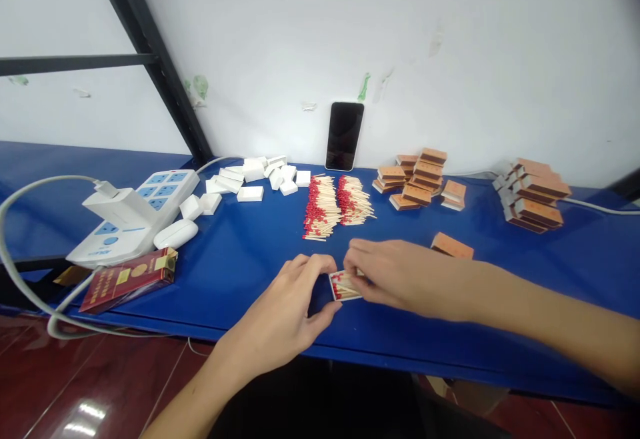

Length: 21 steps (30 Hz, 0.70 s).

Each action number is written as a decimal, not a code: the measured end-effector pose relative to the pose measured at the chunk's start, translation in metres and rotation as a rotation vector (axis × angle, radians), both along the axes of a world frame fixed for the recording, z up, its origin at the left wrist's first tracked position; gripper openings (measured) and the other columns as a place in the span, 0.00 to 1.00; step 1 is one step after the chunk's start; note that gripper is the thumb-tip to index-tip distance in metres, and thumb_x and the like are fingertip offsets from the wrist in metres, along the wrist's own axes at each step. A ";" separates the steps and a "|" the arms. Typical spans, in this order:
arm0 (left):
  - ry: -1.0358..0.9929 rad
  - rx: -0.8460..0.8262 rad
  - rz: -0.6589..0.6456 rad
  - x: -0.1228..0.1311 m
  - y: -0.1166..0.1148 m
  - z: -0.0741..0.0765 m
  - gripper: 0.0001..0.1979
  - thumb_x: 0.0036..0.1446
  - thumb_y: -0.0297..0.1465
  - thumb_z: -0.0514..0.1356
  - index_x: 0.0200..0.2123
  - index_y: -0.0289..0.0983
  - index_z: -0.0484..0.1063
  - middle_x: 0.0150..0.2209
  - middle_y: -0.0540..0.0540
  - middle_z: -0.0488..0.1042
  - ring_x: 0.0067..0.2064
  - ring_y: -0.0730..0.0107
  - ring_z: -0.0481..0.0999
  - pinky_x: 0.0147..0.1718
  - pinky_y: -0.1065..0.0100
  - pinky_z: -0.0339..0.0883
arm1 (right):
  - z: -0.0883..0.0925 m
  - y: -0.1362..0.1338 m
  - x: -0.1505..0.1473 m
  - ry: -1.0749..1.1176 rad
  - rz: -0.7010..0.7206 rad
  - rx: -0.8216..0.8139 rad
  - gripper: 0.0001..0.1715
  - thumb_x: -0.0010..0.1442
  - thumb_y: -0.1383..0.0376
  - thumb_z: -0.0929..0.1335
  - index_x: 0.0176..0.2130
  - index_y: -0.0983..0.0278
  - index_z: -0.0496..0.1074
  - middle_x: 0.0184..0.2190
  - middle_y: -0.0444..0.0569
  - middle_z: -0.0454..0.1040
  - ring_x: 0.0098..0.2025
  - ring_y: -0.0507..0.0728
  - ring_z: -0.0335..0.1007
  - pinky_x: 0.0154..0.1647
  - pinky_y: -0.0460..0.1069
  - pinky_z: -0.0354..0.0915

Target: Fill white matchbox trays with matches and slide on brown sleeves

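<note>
A white inner matchbox tray (345, 287) with red-tipped matches lies near the front of the blue table. My left hand (290, 305) curves around its left end, thumb and fingers touching the tray's corners. Over the tray's right part, my right hand (395, 272) has its fingers pinched together at the matches; what sits between the fingertips is hidden. Behind the hands lie two heaps of matches, a left heap (323, 207) and a right heap (354, 200), red heads toward the left. An orange matchbox sleeve (452, 245) rests just behind my right forearm.
White empty trays (250, 193) are scattered at the back left. Orange matchboxes (417, 193) stand in piles at the back right, with another stack (537, 195) farther right. A phone (345, 135) leans on the wall. A power strip (167, 192) and red box (133, 277) lie left.
</note>
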<state>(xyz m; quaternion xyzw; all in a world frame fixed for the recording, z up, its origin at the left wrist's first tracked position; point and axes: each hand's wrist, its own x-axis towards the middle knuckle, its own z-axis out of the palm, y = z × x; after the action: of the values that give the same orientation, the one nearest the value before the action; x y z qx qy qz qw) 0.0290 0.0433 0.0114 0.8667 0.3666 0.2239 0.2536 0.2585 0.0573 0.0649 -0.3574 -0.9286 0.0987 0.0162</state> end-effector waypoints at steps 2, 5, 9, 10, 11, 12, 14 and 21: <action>0.013 0.003 -0.010 0.000 0.000 0.001 0.15 0.64 0.29 0.59 0.52 0.44 0.63 0.50 0.47 0.71 0.51 0.61 0.70 0.49 0.59 0.68 | -0.004 -0.003 -0.006 -0.050 0.030 0.003 0.08 0.68 0.68 0.63 0.35 0.64 0.69 0.32 0.47 0.71 0.28 0.53 0.66 0.27 0.49 0.57; 0.009 0.026 -0.052 0.001 0.001 0.004 0.15 0.64 0.27 0.59 0.53 0.45 0.64 0.50 0.48 0.71 0.51 0.63 0.69 0.50 0.61 0.67 | -0.010 -0.009 -0.008 -0.085 -0.008 0.010 0.08 0.66 0.73 0.64 0.35 0.65 0.71 0.33 0.48 0.72 0.29 0.54 0.67 0.28 0.49 0.58; -0.016 0.041 -0.101 0.003 0.003 0.006 0.14 0.64 0.25 0.59 0.52 0.44 0.67 0.50 0.50 0.73 0.51 0.64 0.69 0.52 0.61 0.65 | -0.012 -0.016 -0.006 -0.054 -0.018 0.027 0.09 0.67 0.72 0.64 0.35 0.65 0.72 0.33 0.47 0.73 0.31 0.55 0.70 0.29 0.50 0.59; -0.022 0.040 -0.103 0.003 0.003 0.006 0.14 0.64 0.26 0.58 0.51 0.44 0.67 0.49 0.49 0.74 0.51 0.64 0.70 0.52 0.61 0.64 | -0.012 -0.017 -0.005 -0.043 -0.015 0.030 0.09 0.67 0.70 0.64 0.35 0.64 0.72 0.32 0.47 0.73 0.31 0.55 0.70 0.29 0.49 0.59; -0.028 0.037 -0.102 0.003 0.003 0.007 0.13 0.64 0.26 0.59 0.51 0.44 0.67 0.49 0.49 0.74 0.51 0.63 0.70 0.52 0.60 0.64 | -0.013 -0.018 -0.006 -0.035 -0.018 0.039 0.09 0.68 0.69 0.65 0.34 0.64 0.72 0.31 0.47 0.73 0.30 0.54 0.70 0.28 0.49 0.59; -0.032 0.037 -0.103 0.003 0.003 0.007 0.14 0.64 0.26 0.59 0.51 0.43 0.67 0.49 0.48 0.74 0.51 0.63 0.70 0.52 0.60 0.64 | -0.014 -0.018 -0.006 -0.035 -0.027 0.056 0.09 0.67 0.68 0.65 0.34 0.64 0.72 0.31 0.46 0.73 0.29 0.54 0.69 0.27 0.49 0.58; -0.034 0.033 -0.105 0.003 0.003 0.007 0.14 0.64 0.25 0.59 0.52 0.43 0.67 0.49 0.48 0.74 0.51 0.63 0.70 0.52 0.60 0.64 | -0.017 -0.018 -0.008 -0.051 -0.054 0.107 0.09 0.66 0.70 0.66 0.32 0.65 0.72 0.30 0.47 0.73 0.27 0.54 0.68 0.25 0.49 0.56; -0.040 0.044 -0.108 0.004 0.002 0.006 0.11 0.64 0.26 0.60 0.48 0.42 0.69 0.48 0.48 0.76 0.50 0.63 0.71 0.51 0.59 0.64 | -0.011 -0.014 -0.010 0.014 -0.105 -0.064 0.13 0.70 0.64 0.63 0.37 0.65 0.74 0.33 0.49 0.73 0.32 0.55 0.71 0.32 0.50 0.63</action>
<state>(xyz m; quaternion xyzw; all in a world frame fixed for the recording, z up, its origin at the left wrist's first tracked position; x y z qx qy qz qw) 0.0327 0.0454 0.0176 0.8859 0.3093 0.2352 0.2535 0.2484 0.0430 0.0537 -0.4055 -0.9047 0.1297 0.0164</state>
